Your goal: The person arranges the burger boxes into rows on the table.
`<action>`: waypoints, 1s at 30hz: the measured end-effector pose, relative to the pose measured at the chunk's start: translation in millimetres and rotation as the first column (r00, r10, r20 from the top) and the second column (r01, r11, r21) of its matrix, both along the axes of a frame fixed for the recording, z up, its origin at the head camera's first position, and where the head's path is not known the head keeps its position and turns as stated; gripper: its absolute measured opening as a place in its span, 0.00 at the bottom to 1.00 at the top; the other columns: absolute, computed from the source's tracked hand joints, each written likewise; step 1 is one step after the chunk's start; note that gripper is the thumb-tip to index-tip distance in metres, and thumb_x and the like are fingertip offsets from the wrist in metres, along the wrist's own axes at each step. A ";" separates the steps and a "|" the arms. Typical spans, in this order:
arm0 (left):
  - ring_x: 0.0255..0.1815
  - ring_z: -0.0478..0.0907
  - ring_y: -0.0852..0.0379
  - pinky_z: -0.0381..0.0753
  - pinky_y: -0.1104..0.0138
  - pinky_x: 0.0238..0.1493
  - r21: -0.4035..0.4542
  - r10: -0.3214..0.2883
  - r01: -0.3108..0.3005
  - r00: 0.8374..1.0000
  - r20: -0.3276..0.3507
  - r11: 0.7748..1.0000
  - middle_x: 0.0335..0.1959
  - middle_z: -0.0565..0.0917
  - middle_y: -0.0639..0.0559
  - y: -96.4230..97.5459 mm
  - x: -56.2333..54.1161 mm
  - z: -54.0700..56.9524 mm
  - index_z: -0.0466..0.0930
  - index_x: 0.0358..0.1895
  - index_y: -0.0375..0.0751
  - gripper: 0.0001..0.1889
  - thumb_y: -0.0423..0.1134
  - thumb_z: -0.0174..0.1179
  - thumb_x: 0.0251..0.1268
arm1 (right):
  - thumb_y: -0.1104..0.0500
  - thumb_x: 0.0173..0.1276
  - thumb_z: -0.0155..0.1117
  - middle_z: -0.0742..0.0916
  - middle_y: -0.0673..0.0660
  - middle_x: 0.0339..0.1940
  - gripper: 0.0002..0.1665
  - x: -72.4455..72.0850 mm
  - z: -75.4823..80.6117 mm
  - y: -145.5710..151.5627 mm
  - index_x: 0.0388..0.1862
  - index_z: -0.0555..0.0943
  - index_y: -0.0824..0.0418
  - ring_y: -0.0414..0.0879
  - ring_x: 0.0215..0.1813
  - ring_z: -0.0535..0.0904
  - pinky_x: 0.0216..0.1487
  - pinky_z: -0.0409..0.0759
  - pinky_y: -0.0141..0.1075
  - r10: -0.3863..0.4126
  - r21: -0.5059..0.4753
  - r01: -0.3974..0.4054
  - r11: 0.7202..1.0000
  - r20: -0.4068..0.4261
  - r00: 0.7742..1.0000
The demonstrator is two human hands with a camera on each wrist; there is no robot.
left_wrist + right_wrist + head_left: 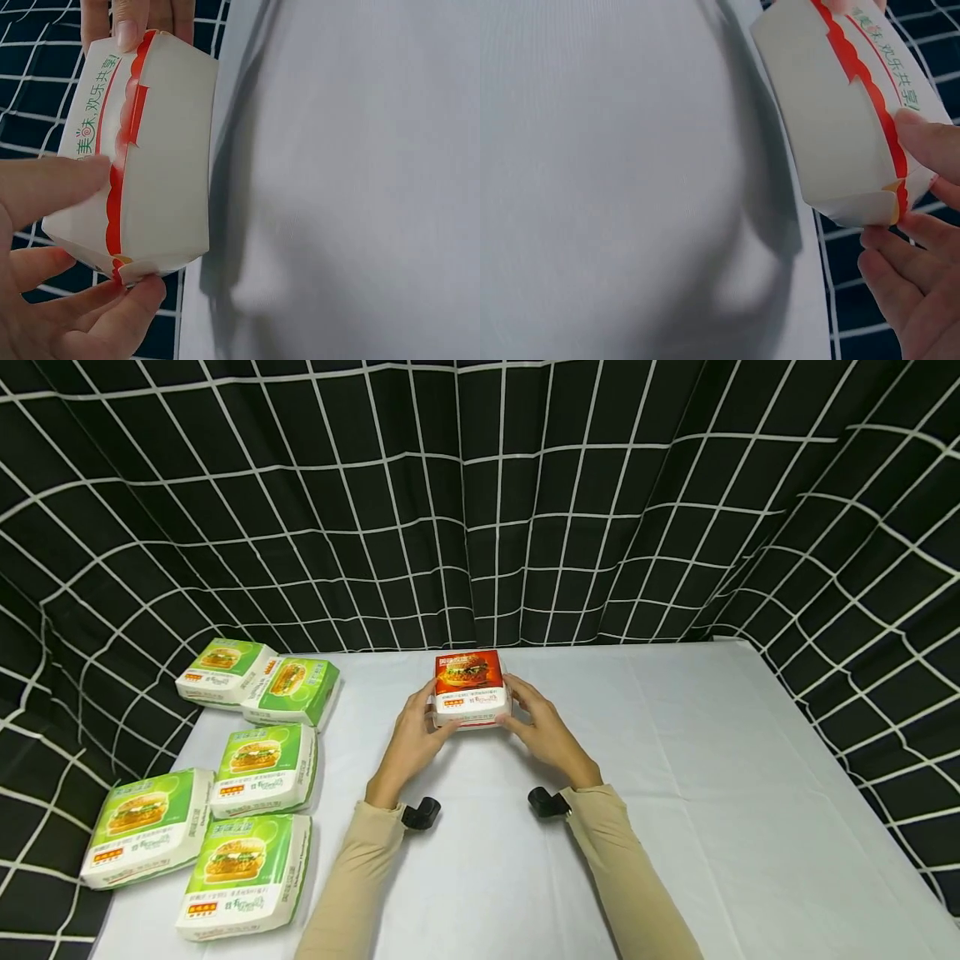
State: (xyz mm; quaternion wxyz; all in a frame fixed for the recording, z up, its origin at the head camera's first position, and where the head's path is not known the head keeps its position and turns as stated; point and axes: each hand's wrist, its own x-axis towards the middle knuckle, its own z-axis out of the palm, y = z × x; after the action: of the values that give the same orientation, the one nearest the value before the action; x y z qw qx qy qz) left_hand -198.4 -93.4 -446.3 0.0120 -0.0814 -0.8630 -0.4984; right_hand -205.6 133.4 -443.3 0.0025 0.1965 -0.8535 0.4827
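Note:
A burger box (470,670) with a red top and white lower part is at the far middle of the table, between my two hands. My left hand (411,733) grips its left side, thumb on the near face and fingers round the side and corner. On the opposite side my right hand (549,731) holds it the same way. Both wrist views show the box's white wall (169,165) with a red scalloped band and green lettering, and a thumb (930,142) pressing near that band. Whether its base touches the table cannot be told.
Several green-and-white burger boxes (243,868) lie at the left of the table; two at the back left (221,668) touch. White cloth (712,793) covers the table. A black curtain with white grid lines (487,510) hangs round the back and sides.

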 end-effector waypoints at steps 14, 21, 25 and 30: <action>0.66 0.74 0.41 0.80 0.57 0.62 0.047 -0.053 0.053 0.998 -0.018 0.997 0.72 0.67 0.36 40.4 -11.7 -5.7 0.58 0.75 0.35 0.40 0.32 0.68 0.62 | 0.63 0.72 0.61 0.61 0.66 0.80 0.40 5.7 0.7 40.8 0.78 0.57 0.64 0.65 0.76 0.63 0.76 0.64 0.53 -0.072 -0.059 0.075 0.995 0.049 0.996; 0.56 0.78 0.45 0.82 0.60 0.57 -0.013 -0.078 0.078 0.996 -0.049 0.997 0.65 0.72 0.35 59.7 -20.2 -6.5 0.59 0.76 0.37 0.41 0.37 0.69 0.62 | 0.65 0.72 0.60 0.60 0.67 0.80 0.40 4.2 2.7 58.3 0.78 0.56 0.65 0.66 0.76 0.62 0.76 0.62 0.54 -0.118 -0.079 0.126 0.989 0.093 0.989; 0.49 0.80 0.47 0.83 0.62 0.53 -0.041 -0.091 0.088 0.994 -0.058 0.995 0.60 0.75 0.37 69.6 -24.0 -7.2 0.60 0.76 0.39 0.40 0.38 0.69 0.62 | 0.65 0.72 0.60 0.60 0.68 0.79 0.40 2.2 1.1 69.0 0.78 0.56 0.67 0.68 0.76 0.61 0.77 0.60 0.54 -0.139 -0.088 0.149 0.985 0.110 0.984; 0.48 0.79 0.49 0.84 0.64 0.51 -0.038 -0.107 0.105 0.993 -0.056 0.994 0.59 0.76 0.37 80.0 -27.9 -11.9 0.61 0.76 0.39 0.39 0.36 0.68 0.63 | 0.66 0.71 0.61 0.60 0.68 0.79 0.40 1.9 -0.4 79.5 0.78 0.57 0.67 0.68 0.76 0.61 0.77 0.60 0.54 -0.161 -0.098 0.173 0.980 0.116 0.980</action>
State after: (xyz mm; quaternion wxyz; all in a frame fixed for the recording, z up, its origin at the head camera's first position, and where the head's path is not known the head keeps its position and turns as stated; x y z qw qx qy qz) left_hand -226.2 -13.4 -458.2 0.0092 -0.1418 -0.8654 -0.4805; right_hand -203.6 212.9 -443.7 0.0076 0.0975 -0.8385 0.5361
